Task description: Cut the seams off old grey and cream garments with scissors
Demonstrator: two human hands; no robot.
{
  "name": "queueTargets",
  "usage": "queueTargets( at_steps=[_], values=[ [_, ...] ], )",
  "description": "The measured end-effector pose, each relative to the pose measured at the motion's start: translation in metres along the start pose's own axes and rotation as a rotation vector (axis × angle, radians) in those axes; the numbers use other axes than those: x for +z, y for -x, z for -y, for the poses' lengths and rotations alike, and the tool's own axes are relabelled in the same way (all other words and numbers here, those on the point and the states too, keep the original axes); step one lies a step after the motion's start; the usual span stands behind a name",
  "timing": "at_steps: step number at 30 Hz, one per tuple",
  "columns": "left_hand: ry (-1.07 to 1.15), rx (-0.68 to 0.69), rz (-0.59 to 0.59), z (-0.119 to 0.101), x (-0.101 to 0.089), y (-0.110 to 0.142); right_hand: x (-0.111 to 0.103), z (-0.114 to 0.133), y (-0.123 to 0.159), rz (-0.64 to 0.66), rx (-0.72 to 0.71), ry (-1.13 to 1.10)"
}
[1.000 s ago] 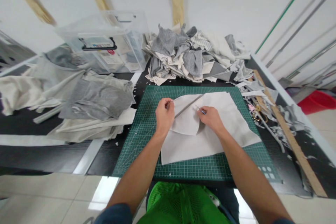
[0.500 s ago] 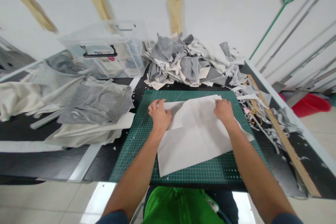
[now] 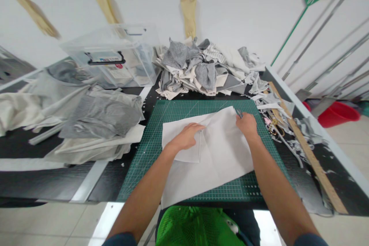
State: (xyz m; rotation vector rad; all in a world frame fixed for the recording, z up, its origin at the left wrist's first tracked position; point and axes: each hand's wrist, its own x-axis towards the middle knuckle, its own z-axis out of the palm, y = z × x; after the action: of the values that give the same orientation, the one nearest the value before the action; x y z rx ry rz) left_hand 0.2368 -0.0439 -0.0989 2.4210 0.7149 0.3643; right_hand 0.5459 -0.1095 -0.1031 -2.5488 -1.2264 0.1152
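Note:
A large white cloth (image 3: 227, 150) lies slightly askew on the green cutting mat (image 3: 144, 177). On its left part rests a smaller white cloth piece (image 3: 184, 155) with straight edges. My left hand (image 3: 188, 137) lies on the smaller piece with fingers stretched out to the right. By the large cloth's upper right corner, my right hand (image 3: 247, 125) is closed around a small dark metal tool (image 3: 239, 113). Only the tool's tip shows; the rest is hidden in the fingers, so its kind is unclear.
Grey and white fabrics (image 3: 100, 117) are stacked at left. Behind the mat stand a clear plastic box (image 3: 109, 65) and a heap of cloth scraps (image 3: 198, 67). Gold-handled scissors (image 3: 275, 127), fabric strips and a wooden ruler (image 3: 308, 150) lie at right.
My left hand has moved from the far left edge down and right onto the cloth. The smaller piece now lies flat. The metal tool shows more clearly in my right hand.

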Motion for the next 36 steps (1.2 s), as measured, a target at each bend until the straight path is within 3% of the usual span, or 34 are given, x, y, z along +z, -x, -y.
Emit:
queueTargets(
  at_steps=[2, 6, 13, 16, 19, 22, 25, 31, 33, 36],
  values=[
    [-0.037, 0.018, -0.005, -0.004, -0.001, -0.003, 0.006, -0.004, -0.004, -0.035, 0.008, -0.056],
    [-0.136, -0.031, 0.030, -0.014, -0.004, -0.011, 0.013, -0.007, -0.007, 0.044, -0.001, -0.210],
    [-0.285, -0.403, -0.085, -0.042, -0.006, -0.032, 0.016, -0.001, 0.003, -0.024, -0.109, -0.451],
    [-0.354, -0.441, -0.044, -0.051, -0.001, -0.041, 0.016, 0.004, 0.007, -0.020, -0.181, -0.446],
    [-0.412, -0.386, -0.073, -0.051, 0.009, -0.046, 0.015, 0.007, 0.009, 0.004, -0.194, -0.433],
    [-0.315, -0.171, -0.165, -0.044, 0.020, -0.050, 0.015, 0.009, 0.008, -0.022, -0.104, -0.399],
    [-0.182, -0.015, -0.092, -0.035, 0.025, -0.053, 0.015, 0.010, 0.006, -0.044, -0.038, -0.354],
    [-0.239, 0.098, 0.053, -0.033, 0.025, -0.052, 0.010, 0.010, 0.010, 0.054, 0.010, -0.491],
    [-0.272, 0.119, 0.080, -0.038, 0.026, -0.049, 0.008, 0.011, 0.012, 0.072, -0.049, -0.498],
    [-0.268, 0.059, 0.064, -0.048, 0.027, -0.046, 0.003, 0.017, 0.018, -0.006, -0.147, -0.457]
  ],
)
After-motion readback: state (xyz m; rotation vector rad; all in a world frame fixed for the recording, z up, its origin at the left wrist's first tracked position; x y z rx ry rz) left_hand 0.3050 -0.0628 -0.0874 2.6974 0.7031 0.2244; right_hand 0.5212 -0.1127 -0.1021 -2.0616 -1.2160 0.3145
